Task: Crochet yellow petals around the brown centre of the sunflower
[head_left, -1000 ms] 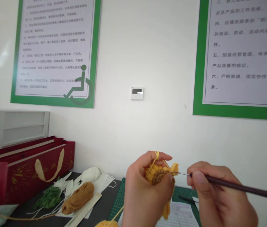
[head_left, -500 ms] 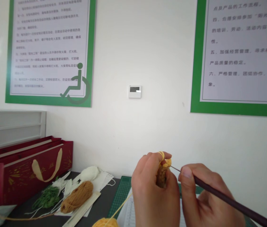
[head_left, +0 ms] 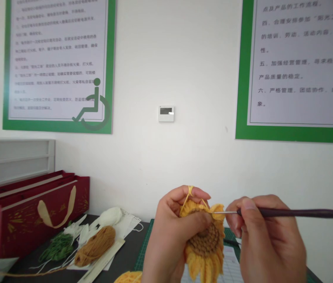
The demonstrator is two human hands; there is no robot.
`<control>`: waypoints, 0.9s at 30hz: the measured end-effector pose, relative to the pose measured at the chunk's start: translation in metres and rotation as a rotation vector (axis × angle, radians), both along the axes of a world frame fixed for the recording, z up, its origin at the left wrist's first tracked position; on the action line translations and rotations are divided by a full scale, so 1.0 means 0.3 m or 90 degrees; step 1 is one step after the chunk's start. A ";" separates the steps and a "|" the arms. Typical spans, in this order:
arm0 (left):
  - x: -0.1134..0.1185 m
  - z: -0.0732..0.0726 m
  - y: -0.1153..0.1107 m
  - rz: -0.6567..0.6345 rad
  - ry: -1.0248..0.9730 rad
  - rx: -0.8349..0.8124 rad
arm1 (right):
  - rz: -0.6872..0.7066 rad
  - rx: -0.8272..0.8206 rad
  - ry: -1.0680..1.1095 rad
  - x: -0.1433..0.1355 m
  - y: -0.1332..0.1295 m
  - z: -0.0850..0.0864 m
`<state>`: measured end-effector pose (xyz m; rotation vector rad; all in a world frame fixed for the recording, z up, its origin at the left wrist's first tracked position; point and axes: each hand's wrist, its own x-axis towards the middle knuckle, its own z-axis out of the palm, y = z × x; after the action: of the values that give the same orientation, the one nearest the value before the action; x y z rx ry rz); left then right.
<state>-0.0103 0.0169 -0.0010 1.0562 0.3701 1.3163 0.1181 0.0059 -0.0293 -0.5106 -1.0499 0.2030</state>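
Note:
A crocheted sunflower (head_left: pixel 205 239) with a brown centre and yellow petals is pinched in my left hand (head_left: pixel 171 232), the thumb lying across its face. Yellow yarn (head_left: pixel 189 191) loops round the raised index finger of that hand. My right hand (head_left: pixel 268 236) grips a crochet hook (head_left: pixel 299 213) by its dark purple handle, held nearly level. The hook's thin metal shaft reaches left to the upper petals beside my left thumb; its tip is hidden there. At the bottom edge, a ball of yellow yarn (head_left: pixel 128 277) is partly in view.
Dark red gift bags (head_left: pixel 37 216) stand on the left. Near them lie green yarn (head_left: pixel 57 245), a brown skein (head_left: pixel 96 245), a white skein (head_left: pixel 110 216) and a ruler (head_left: pixel 103 261). A green cutting mat (head_left: pixel 143 247) and printed paper (head_left: pixel 231 265) lie under the hands.
My left hand has turned, so the sunflower's face now shows. My right hand has swung the hook from a downward slant to nearly level. The view has shifted slightly.

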 end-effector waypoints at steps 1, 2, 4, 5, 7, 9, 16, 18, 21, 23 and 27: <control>-0.006 -0.004 0.010 -0.037 -0.008 -0.005 | 0.060 -0.013 0.007 0.009 0.007 0.002; -0.010 -0.008 0.019 -0.069 -0.016 -0.010 | 0.128 -0.029 0.006 0.018 0.016 0.004; -0.013 -0.014 0.033 -0.117 -0.031 -0.006 | 0.268 -0.074 -0.007 0.037 0.035 0.004; -0.012 -0.016 0.038 -0.136 -0.041 0.002 | 0.328 -0.100 -0.010 0.045 0.043 0.003; -0.008 -0.017 0.043 -0.166 -0.056 0.023 | 0.405 -0.145 -0.005 0.056 0.057 0.000; -0.006 -0.018 0.044 -0.167 -0.059 0.036 | 0.423 -0.152 -0.004 0.059 0.067 -0.005; -0.021 -0.021 0.036 -0.115 -0.017 0.025 | 0.111 0.108 -0.215 0.050 0.080 0.002; -0.021 -0.020 0.030 -0.138 -0.021 0.031 | 0.092 0.142 -0.243 0.053 0.076 0.007; -0.017 -0.017 0.022 -0.126 -0.029 0.047 | 0.095 0.135 -0.225 0.063 0.075 0.008; -0.014 -0.017 0.019 -0.108 -0.028 0.050 | 0.107 0.122 -0.214 0.070 0.079 0.006; -0.011 -0.017 0.018 -0.081 -0.029 0.056 | 0.141 0.094 -0.213 0.076 0.082 0.005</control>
<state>-0.0137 0.0225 -0.0062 1.1025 0.2088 1.2499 0.1409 0.0304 -0.0277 -0.2986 -1.4379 0.2387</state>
